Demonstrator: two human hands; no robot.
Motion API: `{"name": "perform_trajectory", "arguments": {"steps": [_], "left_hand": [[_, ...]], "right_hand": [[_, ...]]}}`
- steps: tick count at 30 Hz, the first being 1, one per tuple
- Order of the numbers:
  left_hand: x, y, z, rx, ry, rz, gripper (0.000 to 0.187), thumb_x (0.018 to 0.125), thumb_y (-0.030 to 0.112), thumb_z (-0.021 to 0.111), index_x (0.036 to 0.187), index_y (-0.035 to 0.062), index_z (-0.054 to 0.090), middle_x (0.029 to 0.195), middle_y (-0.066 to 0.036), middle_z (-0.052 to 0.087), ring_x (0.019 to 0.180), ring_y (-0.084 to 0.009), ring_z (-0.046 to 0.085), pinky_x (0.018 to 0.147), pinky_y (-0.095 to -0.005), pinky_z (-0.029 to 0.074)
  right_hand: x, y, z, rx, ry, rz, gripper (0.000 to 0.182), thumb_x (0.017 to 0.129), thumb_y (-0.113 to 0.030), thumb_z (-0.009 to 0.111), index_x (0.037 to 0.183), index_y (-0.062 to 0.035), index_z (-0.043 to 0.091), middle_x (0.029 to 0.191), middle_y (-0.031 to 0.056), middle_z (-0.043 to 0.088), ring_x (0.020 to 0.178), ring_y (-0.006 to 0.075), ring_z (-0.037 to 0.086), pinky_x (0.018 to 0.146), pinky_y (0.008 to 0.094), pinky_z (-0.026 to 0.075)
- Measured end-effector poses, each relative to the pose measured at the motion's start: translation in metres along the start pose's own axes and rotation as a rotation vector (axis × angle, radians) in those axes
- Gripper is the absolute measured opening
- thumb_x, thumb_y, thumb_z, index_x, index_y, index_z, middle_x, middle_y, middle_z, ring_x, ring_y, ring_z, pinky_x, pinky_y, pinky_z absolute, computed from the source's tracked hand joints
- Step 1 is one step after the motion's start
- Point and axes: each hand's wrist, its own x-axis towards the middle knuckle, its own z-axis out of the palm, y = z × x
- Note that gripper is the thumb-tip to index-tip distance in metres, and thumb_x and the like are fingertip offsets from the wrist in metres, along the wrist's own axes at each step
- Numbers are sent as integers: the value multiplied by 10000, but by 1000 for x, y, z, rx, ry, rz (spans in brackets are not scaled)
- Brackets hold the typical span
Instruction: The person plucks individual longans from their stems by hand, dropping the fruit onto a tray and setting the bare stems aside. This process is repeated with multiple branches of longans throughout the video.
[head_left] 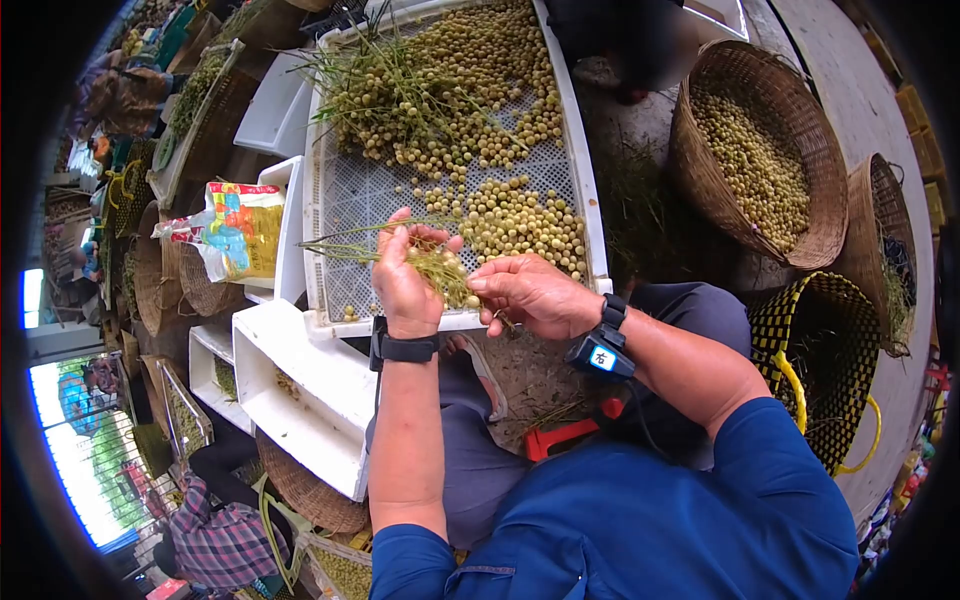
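Note:
My left hand is closed round a bunch of thin green stems with small round fruits on it, over the near edge of a white perforated tray. Close beside it, my right hand is pinched at the bunch's lower end, and what sits between its fingertips is too small to make out. Loose round yellow-green fruits lie in the tray just beyond my hands. Farther back in the tray is a heap of fruits still on their green stems.
White foam boxes and a printed plastic bag stand at the left. To the right are a wicker basket of loose fruits and a yellow-black woven basket. A red object lies below my hands. Other people are nearby.

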Motion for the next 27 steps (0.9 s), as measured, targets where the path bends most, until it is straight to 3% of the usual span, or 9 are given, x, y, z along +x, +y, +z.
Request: {"name": "perform_trajectory", "arguments": {"steps": [4, 7, 9, 12, 14, 16, 18, 25, 27], "left_hand": [[3, 9, -2, -85, 19, 6, 298, 1028, 197, 401, 1271, 57, 499, 922, -90, 604, 893, -253, 631, 904, -563, 539], [1, 10, 1, -98, 34, 2, 259, 1032, 177, 398, 1245, 70, 499, 913, -82, 579, 851, -241, 616, 847, -519, 569], [1, 7, 0, -61, 23, 20, 291, 1027, 197, 406, 1260, 56, 510, 938, -90, 599, 907, -259, 626, 910, -567, 537], [-1, 5, 2, -43, 36, 25, 289, 1025, 199, 419, 1259, 56, 511, 935, -90, 595, 909, -260, 625, 918, -574, 532], [-3, 3, 3, -64, 58, 8, 278, 1023, 200, 433, 1248, 58, 514, 932, -89, 593, 910, -262, 624, 920, -577, 530], [-4, 2, 4, -85, 78, -8, 268, 1021, 201, 447, 1238, 60, 517, 929, -87, 590, 910, -263, 624, 921, -580, 529], [-3, 0, 4, -167, 151, -50, 256, 1020, 189, 451, 1233, 56, 503, 929, -80, 571, 844, -255, 616, 842, -544, 560], [-2, -3, 1, -169, 143, -74, 254, 1015, 207, 476, 1214, 53, 505, 925, -79, 563, 849, -262, 613, 861, -561, 547], [-1, -3, -1, -183, 122, -89, 189, 998, 200, 514, 1115, 60, 562, 912, -79, 590, 899, -273, 629, 928, -605, 519]], "right_hand": [[-7, -6, 4, 46, -51, -46, 268, 959, -201, 636, 1121, 1, 570, 991, 104, 630, 816, 165, 658, 713, 326, 606], [-7, -7, 4, 102, -90, -35, 278, 951, -195, 637, 1128, 6, 563, 1008, 110, 631, 833, 173, 658, 717, 325, 606], [-6, -6, 6, 135, -93, -27, 267, 944, -182, 647, 1114, 7, 569, 1001, 103, 633, 833, 174, 657, 709, 321, 606], [-1, 0, 8, -14, -39, -49, 246, 910, -173, 705, 1049, 0, 599, 939, 72, 637, 776, 138, 642, 635, 278, 583], [3, 4, 8, -300, 99, -121, 230, 870, -172, 761, 971, -18, 623, 869, 37, 629, 706, 93, 613, 557, 242, 537], [3, 8, 11, -322, 137, -159, 219, 871, -169, 775, 954, -32, 626, 778, 2, 613, 617, 70, 581, 532, 219, 467], [4, 10, 11, -459, 199, -176, 217, 888, -198, 761, 947, -39, 625, 734, -7, 590, 583, 58, 545, 493, 211, 441], [5, 6, 13, -449, 223, -153, 198, 883, -205, 747, 869, -41, 638, 688, -26, 568, 559, 48, 498, 472, 225, 390], [5, 6, 13, -490, 231, -144, 193, 888, -206, 737, 856, -38, 648, 680, -29, 565, 568, 42, 476, 493, 229, 387]]}}
